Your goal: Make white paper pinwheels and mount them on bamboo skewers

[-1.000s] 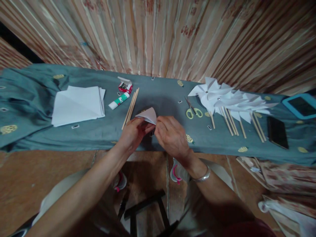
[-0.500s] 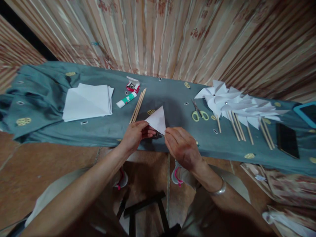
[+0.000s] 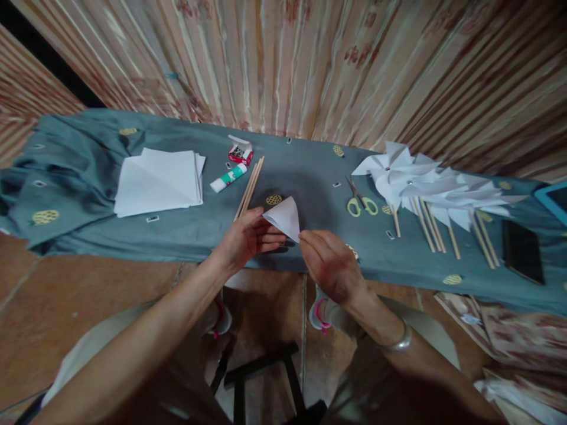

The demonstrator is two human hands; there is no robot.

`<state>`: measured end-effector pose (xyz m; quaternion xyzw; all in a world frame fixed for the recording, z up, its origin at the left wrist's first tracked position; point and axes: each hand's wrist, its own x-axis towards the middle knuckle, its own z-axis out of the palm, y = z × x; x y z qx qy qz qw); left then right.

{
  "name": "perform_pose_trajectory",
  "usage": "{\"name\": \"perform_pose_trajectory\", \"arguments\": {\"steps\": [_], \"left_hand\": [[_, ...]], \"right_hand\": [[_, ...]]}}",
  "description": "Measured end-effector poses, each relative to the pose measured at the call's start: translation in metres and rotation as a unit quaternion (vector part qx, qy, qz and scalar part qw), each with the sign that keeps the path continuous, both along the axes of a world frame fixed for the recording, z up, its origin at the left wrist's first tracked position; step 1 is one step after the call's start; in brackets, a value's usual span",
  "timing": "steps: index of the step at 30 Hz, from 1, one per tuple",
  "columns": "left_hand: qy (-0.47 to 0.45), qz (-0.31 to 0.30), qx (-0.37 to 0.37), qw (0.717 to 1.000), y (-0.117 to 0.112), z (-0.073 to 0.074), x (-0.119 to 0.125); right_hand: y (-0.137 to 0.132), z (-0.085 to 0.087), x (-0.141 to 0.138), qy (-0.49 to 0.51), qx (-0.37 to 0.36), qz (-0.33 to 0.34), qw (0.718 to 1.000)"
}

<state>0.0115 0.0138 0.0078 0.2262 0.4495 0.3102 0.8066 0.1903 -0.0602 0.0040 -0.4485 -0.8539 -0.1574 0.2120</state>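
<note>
A small piece of folded white paper, roughly triangular with its top edge curling over, is held above the table near its front edge. My right hand pinches its lower right corner between thumb and fingers. Palm up, my left hand lies open at the paper's left side, its fingers stretched out below the sheet. The left thumb is close to the paper's left corner; whether it touches cannot be made out. Just behind the left hand are several thin wooden sticks.
On the cloth-covered table lie a white paper stack, a glue stick, a red box of small metal pieces and scissors. Paper pinwheels on sticks, a dark phone and a blue-edged device are at right.
The fingers of my left hand have straightened and come away from under the paper. The paper's upper tip now curls over, while my right hand keeps its pinch.
</note>
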Motion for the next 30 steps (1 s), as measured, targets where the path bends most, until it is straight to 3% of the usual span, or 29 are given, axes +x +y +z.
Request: {"name": "perform_pose_trajectory", "arguments": {"steps": [4,9,13,15,17,18,21,23,26,30], "left_hand": [[0.036,-0.003,0.038,0.999,-0.002,-0.007,0.000],[0.043,0.017,0.043,0.998,-0.004,-0.011,0.000],[0.042,0.038,0.047,0.997,-0.006,-0.008,0.003],[0.042,0.063,0.058,0.995,-0.006,-0.006,0.004],[0.032,0.086,0.073,0.993,-0.006,-0.004,0.005],[0.026,0.095,0.079,0.992,-0.006,-0.003,0.005],[0.014,0.108,0.090,0.990,-0.005,0.001,0.005],[0.011,0.106,0.097,0.990,-0.006,0.003,0.006],[0.006,0.095,0.108,0.990,-0.008,0.005,0.007],[0.003,0.089,0.114,0.989,-0.009,0.004,0.008]], "right_hand": [[-0.002,0.001,-0.002,-0.012,-0.007,0.026,1.000],[0.001,-0.001,0.004,0.012,0.004,-0.001,1.000],[0.005,-0.002,0.013,0.113,-0.025,-0.039,0.992],[0.007,-0.002,0.014,0.211,-0.061,-0.064,0.974],[0.009,-0.003,0.012,0.341,-0.127,-0.091,0.927],[0.010,-0.003,0.010,0.413,-0.176,-0.095,0.889],[0.012,-0.002,0.001,0.582,-0.334,-0.062,0.739],[0.013,0.001,-0.005,0.637,-0.389,-0.042,0.665],[0.015,0.005,-0.011,0.676,-0.383,-0.051,0.628],[0.019,0.007,-0.013,0.689,-0.353,-0.076,0.628]]}}
